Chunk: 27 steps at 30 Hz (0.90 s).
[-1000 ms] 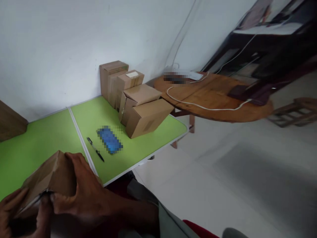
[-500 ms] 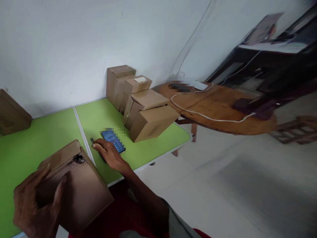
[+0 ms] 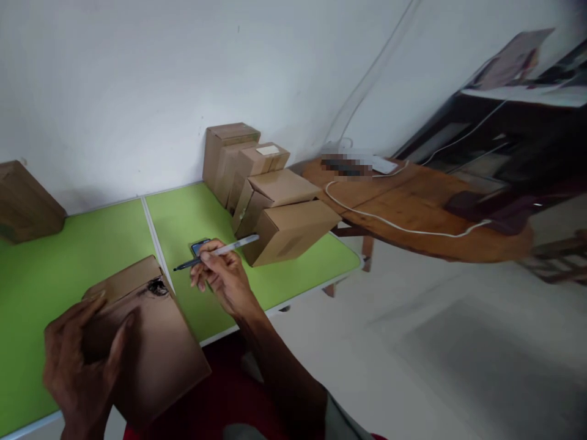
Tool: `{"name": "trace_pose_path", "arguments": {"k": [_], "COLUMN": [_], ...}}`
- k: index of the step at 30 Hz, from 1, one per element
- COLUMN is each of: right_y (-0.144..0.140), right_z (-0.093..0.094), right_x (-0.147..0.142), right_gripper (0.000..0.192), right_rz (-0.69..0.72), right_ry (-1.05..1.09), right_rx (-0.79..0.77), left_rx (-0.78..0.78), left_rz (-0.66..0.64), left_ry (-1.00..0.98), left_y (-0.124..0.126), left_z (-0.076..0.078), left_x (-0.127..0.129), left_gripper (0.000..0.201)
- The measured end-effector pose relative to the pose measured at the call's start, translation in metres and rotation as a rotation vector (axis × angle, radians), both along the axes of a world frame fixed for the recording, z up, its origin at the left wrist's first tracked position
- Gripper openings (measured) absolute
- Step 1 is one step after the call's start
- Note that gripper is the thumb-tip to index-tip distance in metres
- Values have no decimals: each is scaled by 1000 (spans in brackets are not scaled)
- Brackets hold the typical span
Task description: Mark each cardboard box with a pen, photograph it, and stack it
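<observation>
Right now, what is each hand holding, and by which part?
The right hand pinches the pen near its middle, tip pointing left. The left hand grips the cardboard box by its near left side, thumb on top.

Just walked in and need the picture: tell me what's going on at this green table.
A person sits at the green table. The left hand steadies a cardboard box at the table's near edge. The right hand holds a pen above a phone. More boxes are stacked against the wall.
</observation>
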State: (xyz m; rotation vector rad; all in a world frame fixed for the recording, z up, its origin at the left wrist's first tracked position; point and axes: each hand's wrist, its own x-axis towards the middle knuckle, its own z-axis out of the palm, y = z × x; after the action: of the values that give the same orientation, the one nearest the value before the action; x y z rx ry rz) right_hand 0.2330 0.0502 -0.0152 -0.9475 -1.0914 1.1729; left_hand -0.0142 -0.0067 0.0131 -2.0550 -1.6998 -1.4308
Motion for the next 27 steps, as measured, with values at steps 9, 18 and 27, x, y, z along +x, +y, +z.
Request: {"name": "trace_pose_path", "arguments": {"k": [9,18,27], "right_y": [-32,-40,-3], "right_z": [33,36,23], "right_x": [-29,-9,9], "right_gripper": [32,24,37], "right_rz": [-11,0,-199], "right_ry": [19,-79,-592], "right_rx": [242,226,56], "left_rx": [21,105,85], "left_rz": [-22,-6,21], "left_ry": [43,154,170], "left_y": [0,3,3], "left_z": [2,-2,0], "left_x": [1,-6,-5], "left_gripper": [42,41,45]}}
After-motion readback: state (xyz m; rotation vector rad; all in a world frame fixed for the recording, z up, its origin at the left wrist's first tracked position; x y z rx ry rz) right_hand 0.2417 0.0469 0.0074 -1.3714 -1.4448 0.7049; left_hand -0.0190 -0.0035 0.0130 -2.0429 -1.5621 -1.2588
